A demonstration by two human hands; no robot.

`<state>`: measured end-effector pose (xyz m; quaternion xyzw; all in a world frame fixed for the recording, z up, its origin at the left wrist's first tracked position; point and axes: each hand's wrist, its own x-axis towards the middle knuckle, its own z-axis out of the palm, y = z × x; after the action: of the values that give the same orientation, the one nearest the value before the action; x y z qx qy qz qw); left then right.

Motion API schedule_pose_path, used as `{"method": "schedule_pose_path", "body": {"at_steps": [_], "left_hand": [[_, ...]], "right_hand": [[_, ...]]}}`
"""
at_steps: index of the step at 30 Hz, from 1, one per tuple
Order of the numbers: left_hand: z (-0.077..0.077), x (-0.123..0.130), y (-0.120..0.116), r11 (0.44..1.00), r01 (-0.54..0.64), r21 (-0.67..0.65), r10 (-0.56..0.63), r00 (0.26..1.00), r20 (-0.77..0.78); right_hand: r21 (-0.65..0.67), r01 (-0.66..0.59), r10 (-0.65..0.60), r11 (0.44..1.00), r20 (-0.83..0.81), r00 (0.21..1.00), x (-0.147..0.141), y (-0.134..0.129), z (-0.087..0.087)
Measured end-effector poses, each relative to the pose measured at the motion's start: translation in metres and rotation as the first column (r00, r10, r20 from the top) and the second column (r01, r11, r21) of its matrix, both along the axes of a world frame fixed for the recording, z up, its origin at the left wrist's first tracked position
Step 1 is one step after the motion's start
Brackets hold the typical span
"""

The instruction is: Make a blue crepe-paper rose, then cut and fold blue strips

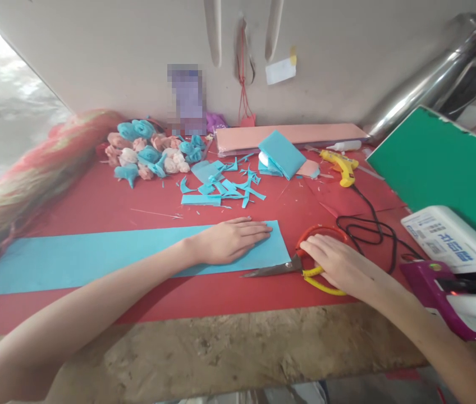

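Note:
A long blue sheet (pixel 95 255) of crepe-like paper or cloth stretches across the red work surface. My left hand (pixel 232 240) lies flat on it near its right end, fingers stretched out. Beyond that end, my right hand (pixel 333 261) grips a pair of scissors (pixel 271 270) by its red and yellow handles. The blades point left along the sheet's near right corner and look close together. Behind the sheet lie blue scraps (pixel 221 188) and a folded blue stack (pixel 282 154).
Blue, pink and white fabric-like flowers (pixel 149 151) are heaped at the back left, beside a roll of netting (pixel 48 163). A yellow glue gun (pixel 341 165) with a black cord, a green board (pixel 444 174) and a white box (pixel 448 238) occupy the right. A pink stack (pixel 292 136) lies behind.

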<state>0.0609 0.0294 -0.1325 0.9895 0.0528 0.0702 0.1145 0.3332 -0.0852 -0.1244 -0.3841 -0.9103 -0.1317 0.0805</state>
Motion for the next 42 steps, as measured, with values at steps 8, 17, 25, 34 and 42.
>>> {"method": "schedule_pose_path", "body": {"at_steps": [8, 17, 25, 34, 42], "left_hand": [[-0.001, -0.001, 0.0, 1.0, 0.002, -0.025, -0.002, 1.0, 0.005], [-0.001, 0.0, 0.0, 1.0, 0.002, -0.011, -0.002, 1.0, -0.003], [0.0, 0.0, 0.0, 0.999, 0.007, -0.034, -0.007, 1.0, 0.016], [0.0, 0.001, 0.0, 0.999, 0.005, -0.043, -0.005, 1.0, 0.008], [0.001, 0.001, 0.0, 0.999, 0.005, -0.039, -0.005, 1.0, -0.005]], "right_hand": [[0.033, -0.048, 0.049, 0.998, -0.04, 0.998, 0.004, 0.002, 0.01], [-0.083, 0.104, -0.104, 0.991, 0.002, 0.995, 0.002, -0.014, 0.005], [-0.087, 0.133, -0.127, 0.987, 0.069, 0.989, -0.013, -0.011, 0.006], [-0.088, 0.079, -0.076, 0.993, 0.035, 0.996, -0.028, -0.001, 0.008], [-0.038, -0.028, 0.029, 0.999, 0.008, 1.0, -0.021, 0.001, 0.006]]}}
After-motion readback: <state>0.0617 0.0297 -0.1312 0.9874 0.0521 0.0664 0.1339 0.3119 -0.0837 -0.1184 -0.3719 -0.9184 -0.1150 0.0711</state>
